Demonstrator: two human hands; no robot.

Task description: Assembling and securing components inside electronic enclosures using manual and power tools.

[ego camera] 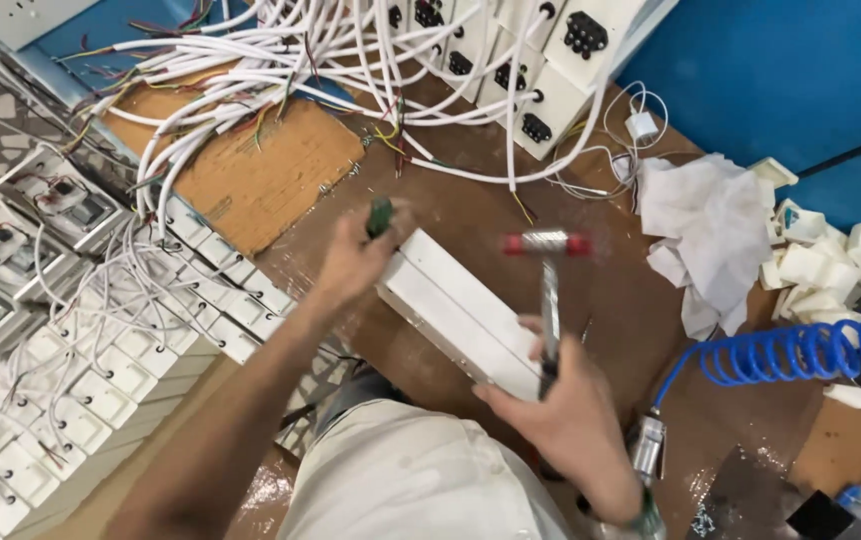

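A small hammer (548, 300) with red-tipped head is gripped by its handle in the right hand (565, 415), head raised above a long white box (460, 310) lying near the middle of the brown worktop (470, 215). A green-handled tool (379, 216) is clasped in the left hand (350, 262) at the box's far end. White cables (330, 60) are spread along the far edge, crumpled white cloth (705, 225) and a blue coiled hose (800, 350) toward the right edge.

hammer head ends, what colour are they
Red at both ends of the hammer, with a silver middle; the head view shows it, held by the right hand.
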